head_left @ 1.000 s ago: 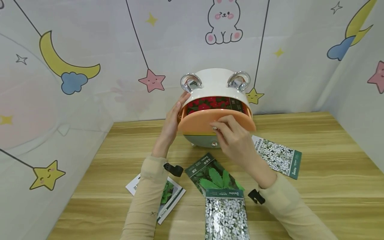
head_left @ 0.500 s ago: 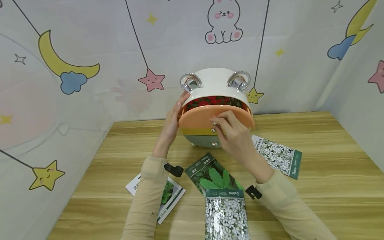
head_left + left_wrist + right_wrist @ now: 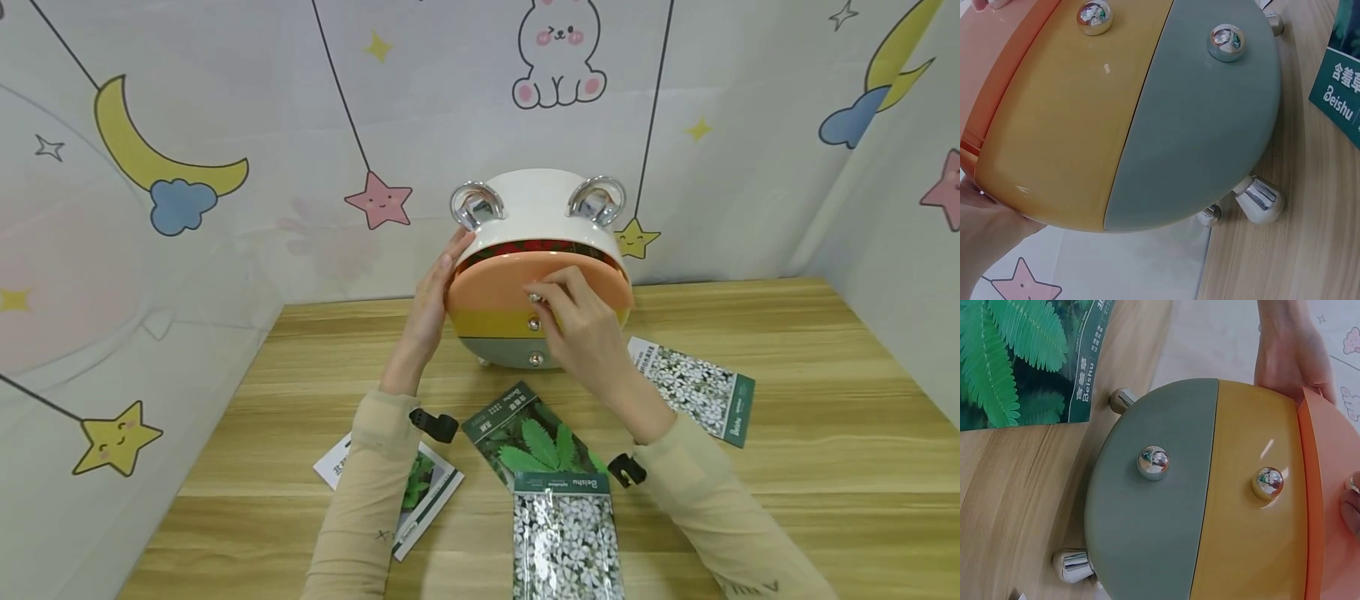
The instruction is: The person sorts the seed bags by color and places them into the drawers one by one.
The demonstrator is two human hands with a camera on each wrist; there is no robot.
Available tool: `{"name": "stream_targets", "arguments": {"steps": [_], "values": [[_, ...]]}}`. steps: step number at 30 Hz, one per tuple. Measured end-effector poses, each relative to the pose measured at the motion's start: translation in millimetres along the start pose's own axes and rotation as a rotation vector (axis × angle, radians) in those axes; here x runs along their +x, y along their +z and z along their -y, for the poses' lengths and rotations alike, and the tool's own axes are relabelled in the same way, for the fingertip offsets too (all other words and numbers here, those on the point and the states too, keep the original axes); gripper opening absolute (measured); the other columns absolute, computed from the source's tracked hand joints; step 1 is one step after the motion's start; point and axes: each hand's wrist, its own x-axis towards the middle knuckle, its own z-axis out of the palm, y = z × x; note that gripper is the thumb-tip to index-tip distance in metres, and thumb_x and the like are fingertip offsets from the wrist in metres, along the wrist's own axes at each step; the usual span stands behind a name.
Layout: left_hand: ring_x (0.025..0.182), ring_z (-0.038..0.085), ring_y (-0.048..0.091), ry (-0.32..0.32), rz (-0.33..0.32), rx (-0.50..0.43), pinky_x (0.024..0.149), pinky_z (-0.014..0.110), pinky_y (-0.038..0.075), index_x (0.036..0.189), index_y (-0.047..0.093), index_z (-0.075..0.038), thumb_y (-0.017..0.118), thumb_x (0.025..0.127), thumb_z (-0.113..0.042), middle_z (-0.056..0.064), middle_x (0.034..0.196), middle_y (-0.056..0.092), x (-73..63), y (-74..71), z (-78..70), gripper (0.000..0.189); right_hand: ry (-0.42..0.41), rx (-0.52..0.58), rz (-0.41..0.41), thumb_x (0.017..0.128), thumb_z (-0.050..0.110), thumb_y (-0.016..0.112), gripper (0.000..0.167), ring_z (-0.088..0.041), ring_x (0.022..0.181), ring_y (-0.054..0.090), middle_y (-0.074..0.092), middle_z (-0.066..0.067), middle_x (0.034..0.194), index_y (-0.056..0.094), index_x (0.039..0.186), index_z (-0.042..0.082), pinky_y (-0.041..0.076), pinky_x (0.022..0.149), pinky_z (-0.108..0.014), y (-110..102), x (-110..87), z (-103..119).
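A small round-fronted drawer cabinet (image 3: 536, 200) with a white top and two silver ear loops stands at the back of the table. Its orange top drawer (image 3: 483, 287) sticks out a little, and a strip of a red-flowered packet (image 3: 517, 247) shows inside. My right hand (image 3: 585, 333) pinches the silver knob (image 3: 534, 297) of that drawer between thumb and fingers. Along the cabinet's left side rests my left hand (image 3: 429, 308), fingers extended upward. Below, the yellow drawer (image 3: 1060, 106) and grey-green drawer (image 3: 1147, 519) sit flush, each with its own silver knob.
A green-leaf packet (image 3: 525, 437) lies before the cabinet, overlapped by a white-flower packet (image 3: 566, 542). Another white-flower packet (image 3: 693, 387) is on the right. A white-bordered packet (image 3: 427, 500) lies partly under the left forearm. A patterned cloth (image 3: 300, 208) hangs behind.
The orange drawer has slid inward, pushed by my right hand at its knob. Less of the red-flowered packet shows, and the yellow drawer has come into sight. The left hand stays put.
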Motion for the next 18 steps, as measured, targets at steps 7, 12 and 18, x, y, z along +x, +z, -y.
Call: {"name": "stream_targets", "arguments": {"steps": [7, 12, 18], "values": [[0.150, 0.010, 0.014, 0.007, -0.006, -0.006, 0.123, 0.048, 0.010, 0.148, 0.039, -0.023, 0.020, 0.106, -0.030, -0.011, 0.160, 0.024, -0.4, 0.3, 0.3, 0.046, 0.006, -0.006, -0.017, 0.085, 0.000, 0.068, 0.017, -0.019, 0.066, 0.056, 0.054, -0.015, 0.096, 0.067, 0.103, 0.000, 0.048, 0.053, -0.024, 4.4, 1.1, -3.5], [0.150, 0.010, 0.015, 0.015, -0.009, -0.014, 0.123, 0.047, 0.010, 0.148, 0.039, -0.022, 0.020, 0.106, -0.030, -0.011, 0.160, 0.024, -0.7, 0.7, 0.2, 0.046, 0.015, -0.011, -0.017, 0.087, 0.001, 0.067, 0.017, -0.019, 0.065, 0.055, 0.054, -0.014, 0.096, 0.067, 0.104, 0.001, 0.046, 0.052, -0.024, 6.9, 2.5, -5.2], [0.150, 0.009, 0.014, 0.014, -0.009, -0.017, 0.123, 0.048, 0.010, 0.148, 0.039, -0.023, 0.021, 0.106, -0.030, -0.011, 0.160, 0.024, -0.2, 0.1, 2.1, 0.046, 0.020, -0.013, -0.028, 0.087, 0.000, 0.066, 0.017, -0.020, 0.067, 0.056, 0.054, -0.015, 0.097, 0.067, 0.104, 0.000, 0.047, 0.053, -0.024, 9.5, 3.6, -7.1]]}}
